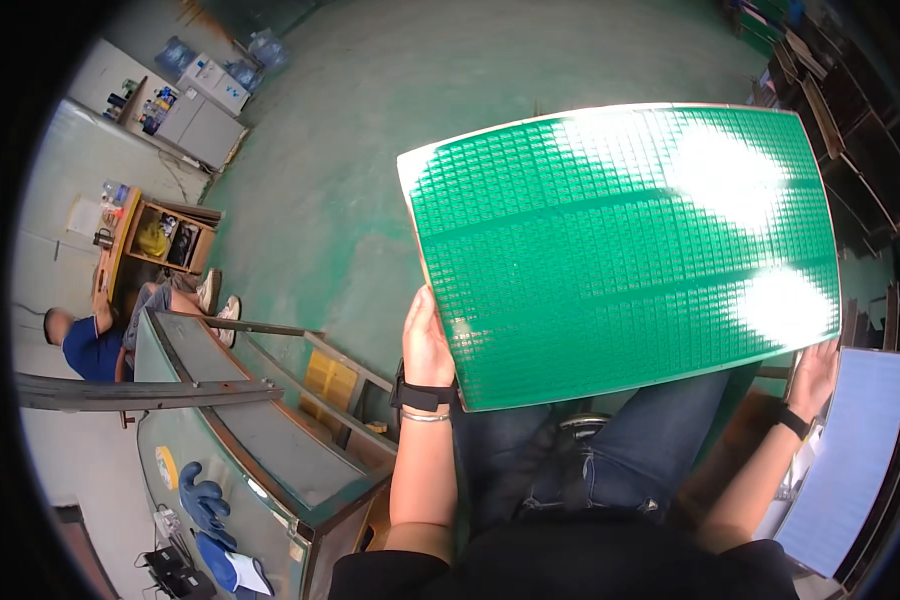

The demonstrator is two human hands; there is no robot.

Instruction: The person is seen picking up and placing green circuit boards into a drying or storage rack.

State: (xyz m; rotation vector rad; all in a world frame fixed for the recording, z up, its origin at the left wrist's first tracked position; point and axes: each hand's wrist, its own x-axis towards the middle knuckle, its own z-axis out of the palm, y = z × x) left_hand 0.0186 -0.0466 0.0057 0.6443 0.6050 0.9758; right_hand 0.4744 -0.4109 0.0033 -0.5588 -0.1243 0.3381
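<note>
A large green circuit board panel (570, 260), covered in a fine grid of small rows, is held up in front of me above my lap. It tilts slightly, and bright glare washes out parts of its upper and right areas. My left hand (427, 345) grips its left edge near the lower corner, the fingers hidden behind it. At the lower right corner, my right hand (816, 375) is closed on the edge. Close to my right forearm stands a pale blue-white panel (850, 450).
At my left is a metal-framed table (270, 440) with blue gloves (205, 500) and a blue-and-white cap (230, 565). Beyond it a person (95, 340) sits at a wooden desk (120, 240). Dark racks (850, 170) line the right; a grey cabinet (200, 130) stands far left.
</note>
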